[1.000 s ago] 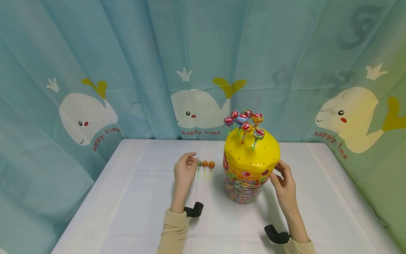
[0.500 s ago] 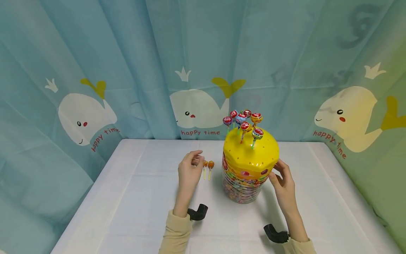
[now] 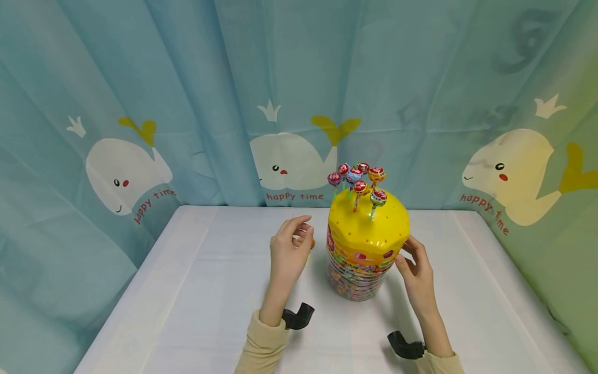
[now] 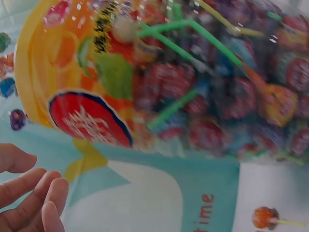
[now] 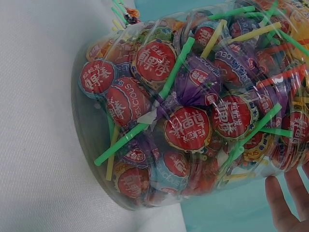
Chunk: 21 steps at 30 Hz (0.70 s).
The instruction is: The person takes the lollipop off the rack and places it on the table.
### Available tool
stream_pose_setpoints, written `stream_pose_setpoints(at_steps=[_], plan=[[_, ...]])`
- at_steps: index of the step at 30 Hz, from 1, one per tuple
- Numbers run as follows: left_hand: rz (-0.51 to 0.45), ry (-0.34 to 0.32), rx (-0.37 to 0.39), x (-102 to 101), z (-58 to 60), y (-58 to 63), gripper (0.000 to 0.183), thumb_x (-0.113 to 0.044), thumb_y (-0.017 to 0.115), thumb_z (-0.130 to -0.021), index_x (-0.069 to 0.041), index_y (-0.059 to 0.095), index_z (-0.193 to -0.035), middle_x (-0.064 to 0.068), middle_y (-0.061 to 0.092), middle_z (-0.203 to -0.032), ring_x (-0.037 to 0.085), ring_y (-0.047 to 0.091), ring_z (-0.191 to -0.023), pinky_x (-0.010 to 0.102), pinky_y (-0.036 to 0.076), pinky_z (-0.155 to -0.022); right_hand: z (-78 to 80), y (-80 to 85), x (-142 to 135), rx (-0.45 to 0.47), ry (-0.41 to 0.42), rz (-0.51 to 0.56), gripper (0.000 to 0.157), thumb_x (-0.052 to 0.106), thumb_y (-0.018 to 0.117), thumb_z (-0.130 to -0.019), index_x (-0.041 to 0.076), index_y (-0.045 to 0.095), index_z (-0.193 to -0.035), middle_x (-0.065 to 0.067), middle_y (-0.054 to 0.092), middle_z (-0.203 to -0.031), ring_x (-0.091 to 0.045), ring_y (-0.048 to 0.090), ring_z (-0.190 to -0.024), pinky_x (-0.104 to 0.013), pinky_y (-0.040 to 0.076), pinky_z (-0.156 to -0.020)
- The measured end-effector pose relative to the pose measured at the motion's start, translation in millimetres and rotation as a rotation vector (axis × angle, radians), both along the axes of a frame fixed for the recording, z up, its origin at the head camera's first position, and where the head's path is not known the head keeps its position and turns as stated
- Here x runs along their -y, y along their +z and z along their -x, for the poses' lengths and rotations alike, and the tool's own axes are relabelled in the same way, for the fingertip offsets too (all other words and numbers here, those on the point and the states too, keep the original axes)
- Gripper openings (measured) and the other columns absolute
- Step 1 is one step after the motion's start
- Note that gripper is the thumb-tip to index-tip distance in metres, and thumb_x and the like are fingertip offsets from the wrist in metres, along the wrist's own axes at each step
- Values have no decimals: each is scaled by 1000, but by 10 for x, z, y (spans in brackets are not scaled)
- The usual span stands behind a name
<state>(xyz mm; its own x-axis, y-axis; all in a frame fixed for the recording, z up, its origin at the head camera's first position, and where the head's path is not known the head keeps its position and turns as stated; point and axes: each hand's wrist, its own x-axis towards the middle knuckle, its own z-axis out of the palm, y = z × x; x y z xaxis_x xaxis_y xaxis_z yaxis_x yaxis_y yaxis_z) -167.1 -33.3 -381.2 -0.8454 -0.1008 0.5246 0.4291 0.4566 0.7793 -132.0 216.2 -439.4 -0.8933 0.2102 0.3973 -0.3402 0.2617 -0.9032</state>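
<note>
Left of the jar (image 3: 366,262), the left hand (image 3: 288,254) hovers loosely bent, empty, near a lollipop (image 4: 264,218); the right hand (image 3: 417,272), fingers spread, touches the jar's right side.

Can't see all of orange lollipop (image 3: 313,243) behind left hand (image 3: 290,254); can't read blurred jar label (image 4: 90,118) in left wrist view.

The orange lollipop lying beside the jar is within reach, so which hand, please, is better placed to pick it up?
The left hand, I think: it is close by the orange lollipop with its fingers holding nothing, while the right hand rests against the other side of the jar.
</note>
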Motion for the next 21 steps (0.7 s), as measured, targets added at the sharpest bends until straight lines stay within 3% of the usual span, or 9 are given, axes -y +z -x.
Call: stream_pose_setpoints(at_steps=[21], plan=[[19,-124,-144,-231,-11,415,25,-10,66,-90,-6,67,-114,9,67,-93,19,65,-82,23,52,-65,-2,3,-2,3,1,-3,47,2,50,-97,7,41,-142,18,46,-133,-4,45,-121,-7,40,-93]])
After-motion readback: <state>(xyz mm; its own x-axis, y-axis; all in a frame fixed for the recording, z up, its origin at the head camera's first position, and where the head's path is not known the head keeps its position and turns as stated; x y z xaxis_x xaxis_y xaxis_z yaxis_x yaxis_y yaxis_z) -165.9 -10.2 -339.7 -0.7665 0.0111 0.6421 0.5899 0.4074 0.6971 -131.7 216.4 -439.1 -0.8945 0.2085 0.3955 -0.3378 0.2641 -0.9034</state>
